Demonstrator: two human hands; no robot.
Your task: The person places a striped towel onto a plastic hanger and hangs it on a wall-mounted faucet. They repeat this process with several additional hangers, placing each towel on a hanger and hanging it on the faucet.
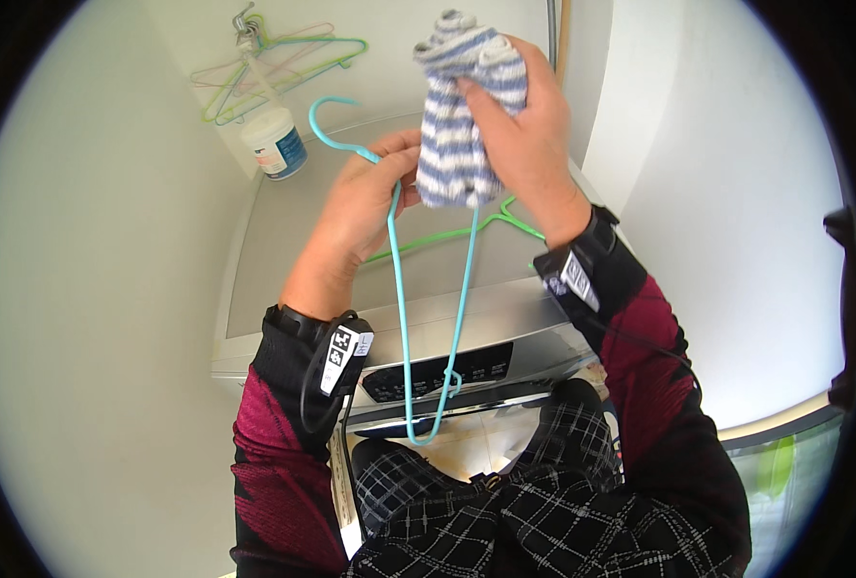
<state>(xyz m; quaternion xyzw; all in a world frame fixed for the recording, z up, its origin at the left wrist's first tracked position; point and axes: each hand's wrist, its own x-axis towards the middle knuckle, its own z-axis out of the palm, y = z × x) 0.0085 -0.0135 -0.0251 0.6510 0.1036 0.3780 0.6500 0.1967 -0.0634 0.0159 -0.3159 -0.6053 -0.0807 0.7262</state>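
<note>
My left hand (361, 207) is closed around a light blue hanger (401, 289) just below its hook, with the hanger's long body dangling down toward my legs. Higher up, my right hand (534, 144) grips a blue-and-white striped knit cloth (452, 144), bunched and folded, with the thumb across its front. The cloth overlaps the upper part of the hanger and sits beside my left fingertips; whether they touch it I cannot tell. Behind both hands, a green hanger (428, 235) lies on the grey machine top.
The grey appliance (284, 279) has a dark control panel along its front. At its back left stands a white tub (276, 146) with a blue label, below several pastel hangers (298, 67) on a metal fitting. Pale walls (110, 289) enclose both sides. Green-and-white fabric (779, 467) shows at lower right.
</note>
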